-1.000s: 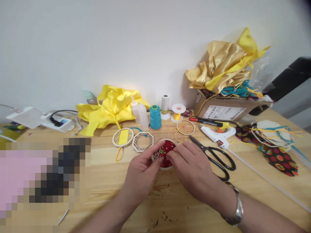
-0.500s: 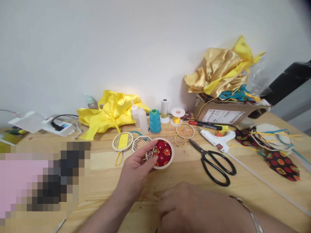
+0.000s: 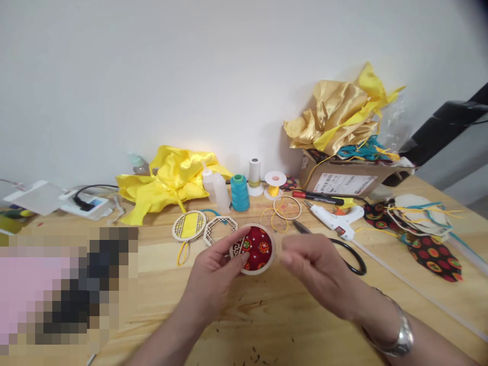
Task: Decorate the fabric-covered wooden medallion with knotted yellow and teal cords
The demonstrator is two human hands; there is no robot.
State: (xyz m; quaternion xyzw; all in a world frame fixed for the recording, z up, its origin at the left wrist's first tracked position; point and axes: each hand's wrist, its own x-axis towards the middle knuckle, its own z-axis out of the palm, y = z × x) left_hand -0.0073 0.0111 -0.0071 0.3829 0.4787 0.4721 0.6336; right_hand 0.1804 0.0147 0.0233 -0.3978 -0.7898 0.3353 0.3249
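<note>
Left hand is gripping the round red-fabric frame, just toward the desk's left edge from the right hand, whose fingers are curled, can't tell if empty.

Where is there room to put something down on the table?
Bare table shows between the blurred block and the left hand. Below the round frame, left of the bracelet, there's room too, though dark bits lie there. It's crowded along the wall and around the scissors and glue gun.
</note>
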